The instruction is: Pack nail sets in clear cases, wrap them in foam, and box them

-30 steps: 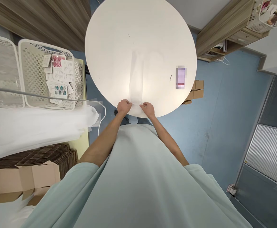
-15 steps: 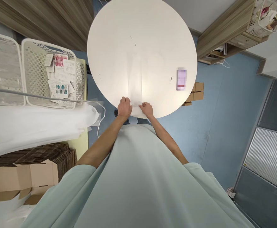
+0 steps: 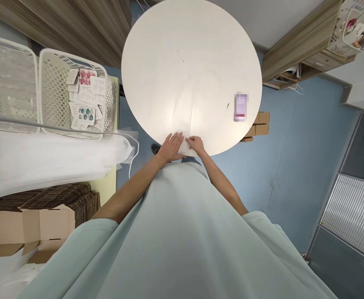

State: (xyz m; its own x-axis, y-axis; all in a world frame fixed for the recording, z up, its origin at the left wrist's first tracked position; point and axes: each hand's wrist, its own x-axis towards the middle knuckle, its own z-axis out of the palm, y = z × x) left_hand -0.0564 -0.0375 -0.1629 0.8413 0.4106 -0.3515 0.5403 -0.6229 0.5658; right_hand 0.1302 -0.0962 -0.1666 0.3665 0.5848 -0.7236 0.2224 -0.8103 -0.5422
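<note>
A thin, translucent plastic sleeve [image 3: 182, 112] lies flat on the round white table [image 3: 157, 50], its near end by the table's front edge. My left hand [image 3: 171, 148] rests flat over the sleeve's near left corner, fingers stretched out. Beside it, my right hand [image 3: 196, 144] is closed in a pinch at the near right corner of the sleeve. How much of the film lies between those fingertips is hard to see. Both hands hide part of the near end.
A blurred-out purple object [image 3: 241, 107] lies on the table's right side. To my left stand a white basket [image 3: 54, 91] of blister packs and cards, a pile of white film [image 3: 51, 162] and folded cardboard boxes [image 3: 57, 228]. Small cartons [image 3: 262, 124] sit beyond the table's right edge.
My left hand has gone from curled fingers at the sleeve's near edge to lying flat on it. My right hand stays pinched nearby. The view has shifted slightly.
</note>
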